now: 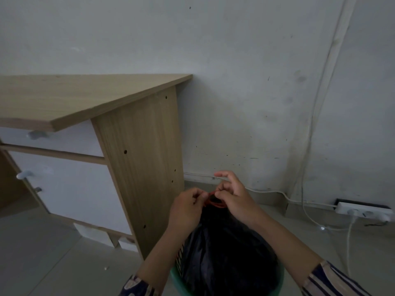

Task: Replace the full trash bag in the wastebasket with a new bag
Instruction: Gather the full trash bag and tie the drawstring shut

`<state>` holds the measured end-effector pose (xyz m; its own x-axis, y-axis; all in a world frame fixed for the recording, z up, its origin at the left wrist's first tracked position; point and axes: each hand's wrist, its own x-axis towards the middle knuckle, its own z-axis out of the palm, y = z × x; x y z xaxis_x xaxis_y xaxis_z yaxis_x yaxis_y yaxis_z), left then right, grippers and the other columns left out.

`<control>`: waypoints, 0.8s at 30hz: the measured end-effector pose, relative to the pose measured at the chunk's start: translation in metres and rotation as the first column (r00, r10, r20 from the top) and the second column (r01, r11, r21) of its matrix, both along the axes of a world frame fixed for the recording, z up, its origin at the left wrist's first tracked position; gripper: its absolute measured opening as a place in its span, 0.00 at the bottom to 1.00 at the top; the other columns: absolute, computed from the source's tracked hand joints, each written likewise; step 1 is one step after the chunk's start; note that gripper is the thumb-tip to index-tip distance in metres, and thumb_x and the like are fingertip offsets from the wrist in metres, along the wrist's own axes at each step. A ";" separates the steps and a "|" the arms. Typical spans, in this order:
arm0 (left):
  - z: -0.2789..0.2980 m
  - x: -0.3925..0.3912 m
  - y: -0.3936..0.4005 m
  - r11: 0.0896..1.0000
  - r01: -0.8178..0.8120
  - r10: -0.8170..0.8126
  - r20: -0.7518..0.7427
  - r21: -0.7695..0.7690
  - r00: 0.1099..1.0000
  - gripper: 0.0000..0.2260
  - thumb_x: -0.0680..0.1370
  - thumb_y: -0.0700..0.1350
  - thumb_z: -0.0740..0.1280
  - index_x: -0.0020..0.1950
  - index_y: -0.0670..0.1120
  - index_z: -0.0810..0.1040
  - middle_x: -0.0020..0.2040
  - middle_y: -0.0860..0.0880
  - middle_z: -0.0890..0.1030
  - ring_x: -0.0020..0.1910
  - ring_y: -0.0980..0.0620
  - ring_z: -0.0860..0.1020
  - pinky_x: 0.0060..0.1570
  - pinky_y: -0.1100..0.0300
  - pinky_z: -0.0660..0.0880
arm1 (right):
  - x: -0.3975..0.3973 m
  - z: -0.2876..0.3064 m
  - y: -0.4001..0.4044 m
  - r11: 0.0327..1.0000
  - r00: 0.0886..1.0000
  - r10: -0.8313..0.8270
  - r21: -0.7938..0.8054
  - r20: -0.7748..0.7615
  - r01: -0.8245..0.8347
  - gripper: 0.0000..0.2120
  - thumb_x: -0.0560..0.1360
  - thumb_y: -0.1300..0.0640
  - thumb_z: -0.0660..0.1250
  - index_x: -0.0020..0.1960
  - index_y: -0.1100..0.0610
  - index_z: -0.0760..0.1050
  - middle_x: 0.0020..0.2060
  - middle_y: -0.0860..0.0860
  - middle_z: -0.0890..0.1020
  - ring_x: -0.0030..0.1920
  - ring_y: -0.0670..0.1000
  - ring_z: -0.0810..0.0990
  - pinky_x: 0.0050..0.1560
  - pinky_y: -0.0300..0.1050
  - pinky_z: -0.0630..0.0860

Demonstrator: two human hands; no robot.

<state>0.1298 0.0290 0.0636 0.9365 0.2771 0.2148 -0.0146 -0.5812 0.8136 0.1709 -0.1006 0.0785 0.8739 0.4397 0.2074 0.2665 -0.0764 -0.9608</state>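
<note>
at the bottom edge two patterned sleeves (333,280) frame a green wastebasket (177,278), only part of its rim showing under the forearms. a full black trash bag (224,248) rises out of the wastebasket, its plastic gathered upward into a narrow neck. around that neck runs a red tie (215,203), looped at the top of the bag.

the left hand (188,210) sits on the left side of the neck, its grip pressed together, thumb and fingertips pinching the red tie. the right hand (233,199) is on the other side, just above the neck; its thumb and middle fingers pinch the same red tie, while the index finger sticks out free above. the two hands are nearly touching over the bag's top.

just left of the bag stands a wooden desk (139,167), its side panel close to the wastebasket and dotted with small holes. white drawer fronts (70,189) with pale knobs face left under the desk top. the floor (53,253) is pale tile.

farther right, a white power strip (363,211) lies on the floor against the wall, with a plug in it and white cables (307,146) running up the scuffed grey wall (235,60) behind everything.
</note>
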 end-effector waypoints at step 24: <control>-0.003 -0.004 0.005 0.989 0.136 -0.136 0.013 -0.049 0.991 0.06 0.76 0.45 0.65 0.45 0.46 0.82 0.36 0.57 0.78 0.35 0.64 0.75 0.34 0.77 0.67 | 0.007 -0.006 -0.011 0.888 0.928 0.005 -0.428 0.373 0.167 0.08 0.75 0.55 0.64 0.52 0.55 0.77 0.34 0.39 0.72 0.41 0.47 0.74 0.44 0.42 0.69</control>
<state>0.1261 0.0340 0.0604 0.9642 0.1579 0.2130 -0.0985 -0.5324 0.8407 0.1777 -0.1119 0.0725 0.8150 0.4904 0.3086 0.5550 -0.5079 -0.6588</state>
